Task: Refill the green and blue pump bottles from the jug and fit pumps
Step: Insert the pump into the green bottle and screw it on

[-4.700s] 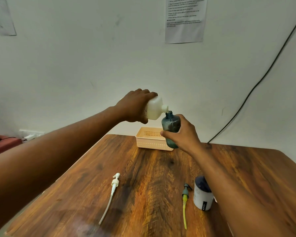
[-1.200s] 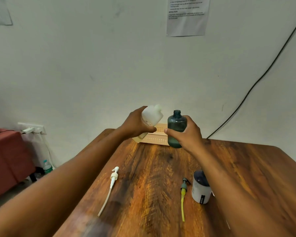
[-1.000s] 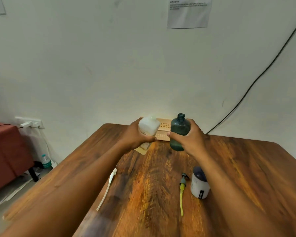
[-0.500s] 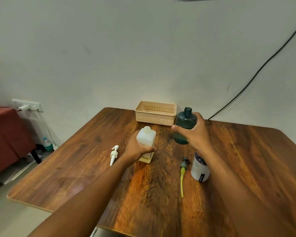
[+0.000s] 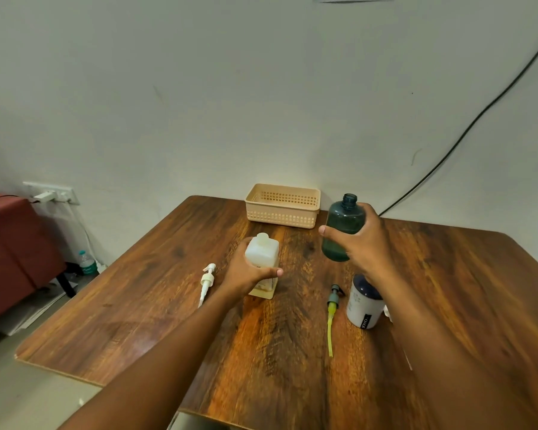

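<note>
My left hand (image 5: 247,273) grips the white jug (image 5: 262,252), which stands upright on the wooden table (image 5: 156,283) with its mouth uncapped. My right hand (image 5: 362,240) holds the green bottle (image 5: 342,226) upright just above the table, its neck without a pump. A white bottle with a dark blue top (image 5: 364,302) stands beside my right forearm. A pump with a grey head and yellow tube (image 5: 333,311) lies left of that bottle. A white pump (image 5: 206,282) lies left of the jug.
A beige perforated basket (image 5: 282,204) stands at the table's far edge by the wall. A black cable (image 5: 466,128) runs down the wall at right. A red seat (image 5: 10,243) and a wall socket (image 5: 48,195) are off the table's left side.
The jug went from tilted at the green bottle's mouth to upright, then came down onto the table. The green bottle was lowered and shifted right. The view tipped downward.
</note>
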